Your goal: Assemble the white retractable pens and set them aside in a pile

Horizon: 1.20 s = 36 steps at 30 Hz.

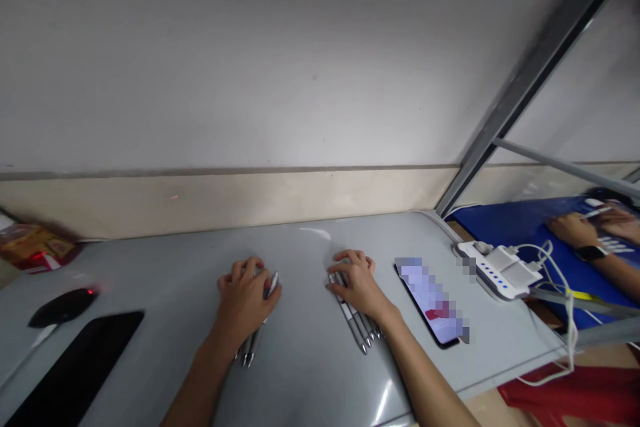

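Left of the middle of the grey table (305,373), my left hand (245,300) rests over a small bundle of pens (254,347). Its thumb lies along their right side and its fingers curl on the left, so most of the bundle is hidden. My right hand (359,283) arches over a second group of pens (359,330), white and grey with silver tips pointing toward me. These lie side by side, slanting, with thumb and fingers closed around their upper ends. A gap of bare tabletop separates the two groups.
A lit smartphone (430,303) lies right of my right hand, with a white power strip (495,270) beyond it. At left are a black tablet-like slab (80,367), a black mouse (65,307) and a packet (37,247). Another person's hands (575,230) work over a blue surface (500,230).
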Motion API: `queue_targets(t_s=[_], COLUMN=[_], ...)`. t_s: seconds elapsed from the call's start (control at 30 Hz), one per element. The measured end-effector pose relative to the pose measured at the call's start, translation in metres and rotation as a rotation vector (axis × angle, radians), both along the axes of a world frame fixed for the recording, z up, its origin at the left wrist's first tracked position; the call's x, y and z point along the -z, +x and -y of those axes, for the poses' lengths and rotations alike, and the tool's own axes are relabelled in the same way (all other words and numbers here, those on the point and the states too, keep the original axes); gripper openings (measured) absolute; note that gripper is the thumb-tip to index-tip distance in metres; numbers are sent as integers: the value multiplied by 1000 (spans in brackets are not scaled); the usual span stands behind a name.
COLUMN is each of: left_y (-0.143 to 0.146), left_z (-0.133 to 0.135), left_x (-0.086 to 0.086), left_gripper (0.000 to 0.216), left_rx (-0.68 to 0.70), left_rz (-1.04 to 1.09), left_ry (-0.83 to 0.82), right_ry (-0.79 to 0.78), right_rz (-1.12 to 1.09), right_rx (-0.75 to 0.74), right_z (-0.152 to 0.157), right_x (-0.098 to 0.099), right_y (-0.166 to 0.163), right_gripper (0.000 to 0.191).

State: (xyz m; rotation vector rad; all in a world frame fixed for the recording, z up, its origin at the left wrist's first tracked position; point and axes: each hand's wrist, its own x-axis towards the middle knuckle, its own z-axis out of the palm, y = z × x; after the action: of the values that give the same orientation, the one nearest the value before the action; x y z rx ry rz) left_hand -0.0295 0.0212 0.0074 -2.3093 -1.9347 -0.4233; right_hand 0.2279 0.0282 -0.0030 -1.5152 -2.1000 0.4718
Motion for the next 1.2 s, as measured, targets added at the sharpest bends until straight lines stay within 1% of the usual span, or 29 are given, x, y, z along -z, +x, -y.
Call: queue_targets(t_s=[0.1,0.2,0.27,0.3,0.37,0.4,0.47,0.53,0.57,0.63,0.7,0.77,0.9,0.97,1.07,1.13,1.2], left_y=[2,7,12,15,22,26,33,39,41,45,46,45,35,29,23,21,21], left_z=[0,1,3,4,9,11,16,20,21,23,23,22,16,12,8,7,7], left_x=[1,-1,-6,-8,-13,-14,-16,-17,-17,-17,-16,-14,-7,-5,-3,-3,-4], left_gripper=[28,26,25,26,27,28,30,33,34,33,32,28,23,20,16,14,13], left_rx=[-1,12,69,121,261,299,293,313,329,367,388,382,314,341,399,418,422], left_rz=[27,91,182,247,387,453,555,613,633,657,660,651,573,516,466,437,396], left_ry=[22,36,29,14,-78,-126,-215,-334,-368,-402,-401,-371,-242,-142,28,93,121], right_ry=[25,41,51,55,53,45,17,-18,-38,-69,-81,-58,37,42,-3,-29,-36], right_rz=[-32,-83,-129,-158,-235,-281,-375,-453,-481,-513,-519,-523,-568,-585,-582,-545,-492], right_rx=[13,20,-4,-28,-91,-127,-191,-229,-242,-271,-298,-281,-89,-32,-70,-123,-153], right_z=[0,2,4,6,9,11,13,14,14,15,16,16,14,14,17,19,19], right_x=[-1,-7,-12,-15,-19,-21,-23,-23,-23,-23,-24,-24,-21,-18,-17,-17,-18], right_y=[-1,-4,-7,-9,-12,-13,-16,-18,-20,-22,-24,-24,-22,-22,-25,-27,-28], right_gripper=[26,27,32,36,45,48,50,46,40,26,22,22,22,25,27,27,27])
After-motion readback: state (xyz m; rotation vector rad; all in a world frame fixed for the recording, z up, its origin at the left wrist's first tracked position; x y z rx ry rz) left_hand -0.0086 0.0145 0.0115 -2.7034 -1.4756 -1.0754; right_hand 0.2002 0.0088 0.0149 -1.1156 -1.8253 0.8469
